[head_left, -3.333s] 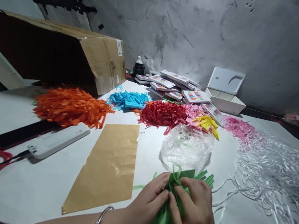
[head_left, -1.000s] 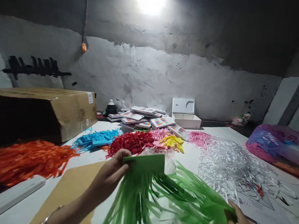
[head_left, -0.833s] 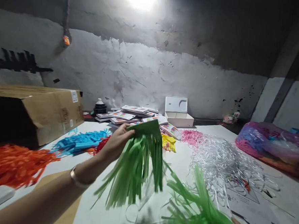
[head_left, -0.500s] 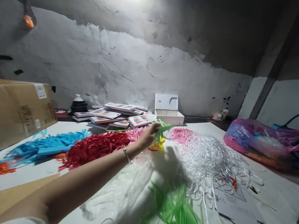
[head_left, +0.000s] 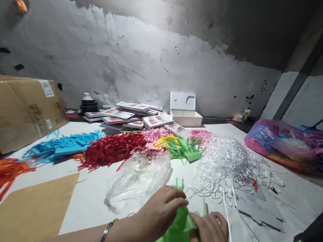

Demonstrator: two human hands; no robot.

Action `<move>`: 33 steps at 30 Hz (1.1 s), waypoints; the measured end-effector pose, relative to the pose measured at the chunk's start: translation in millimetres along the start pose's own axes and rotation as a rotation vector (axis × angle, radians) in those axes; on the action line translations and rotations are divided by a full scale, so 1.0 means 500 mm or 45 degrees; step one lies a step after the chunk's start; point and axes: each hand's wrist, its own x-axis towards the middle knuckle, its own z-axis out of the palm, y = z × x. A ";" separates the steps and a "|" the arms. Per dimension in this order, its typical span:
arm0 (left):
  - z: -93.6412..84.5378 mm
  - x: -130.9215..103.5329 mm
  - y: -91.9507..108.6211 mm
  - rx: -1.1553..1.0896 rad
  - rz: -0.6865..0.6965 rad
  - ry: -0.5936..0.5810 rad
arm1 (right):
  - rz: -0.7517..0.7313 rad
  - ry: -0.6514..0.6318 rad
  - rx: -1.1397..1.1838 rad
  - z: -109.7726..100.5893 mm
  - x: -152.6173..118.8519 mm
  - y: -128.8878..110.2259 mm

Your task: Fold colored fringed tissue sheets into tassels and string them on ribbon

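Green fringed tissue paper lies at the front of the table, its cut strips poking up beyond my fingers. My left hand, with a metal bangle on the wrist, is closed on its left edge. My right hand grips the right side, fingers bent over the paper. Farther back rests a bunch of green fringed paper, beside yellow strips. To the right spreads a tangled heap of white cord.
Dark red, blue and orange fringed paper lie leftward. A clear plastic bag sits mid-table. Behind are stacked printed boxes and an open white box. A carton stands left, a filled pink bag right.
My left hand has come back from the far middle, where a green fringed bunch now lies, to the green paper in front. My right hand has come into view. The camera has tilted down slightly.
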 end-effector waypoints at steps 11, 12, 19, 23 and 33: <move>-0.140 -0.100 0.042 -0.584 -0.601 -0.094 | -0.203 0.102 0.183 -0.034 0.050 -0.111; -0.140 -0.102 0.041 -0.675 -0.681 -0.076 | -0.217 0.106 0.239 -0.032 0.050 -0.117; -0.152 -0.104 0.016 -1.193 -1.154 0.119 | -0.286 0.056 0.498 -0.013 0.050 -0.130; -0.171 -0.115 0.014 -1.379 -1.168 0.222 | -0.135 -0.033 0.532 -0.005 0.056 -0.135; -0.209 -0.132 -0.004 -1.162 -1.086 0.559 | -0.314 -0.415 0.637 0.003 0.047 -0.182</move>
